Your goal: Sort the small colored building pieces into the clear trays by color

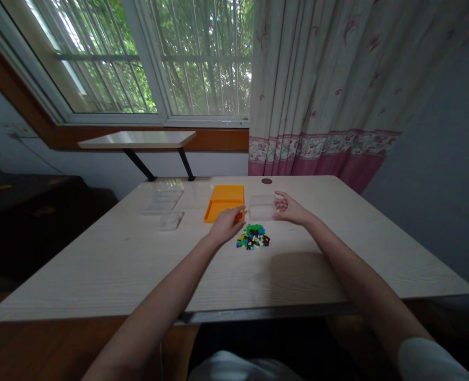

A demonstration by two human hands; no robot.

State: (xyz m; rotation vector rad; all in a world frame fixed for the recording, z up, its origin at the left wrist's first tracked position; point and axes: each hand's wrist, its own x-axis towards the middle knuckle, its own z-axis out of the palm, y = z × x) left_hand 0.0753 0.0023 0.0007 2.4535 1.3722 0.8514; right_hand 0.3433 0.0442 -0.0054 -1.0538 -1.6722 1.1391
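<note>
A clear plastic box lies on the table between my two hands. At its right edge, my right hand has thumb and forefinger spread apart, with the other fingers curled; whether it touches the box I cannot tell. My left hand is over the front right corner of the orange tray, its thumb and forefinger apart and pointing toward the clear box. Just in front of both hands sits a pile of small green, blue, yellow, white and dark brown pieces.
More clear plastic containers lie on the left of the table, a smaller clear box in front of them. A dark round disc is near the back edge. A raised shelf stands at the back left, below the window.
</note>
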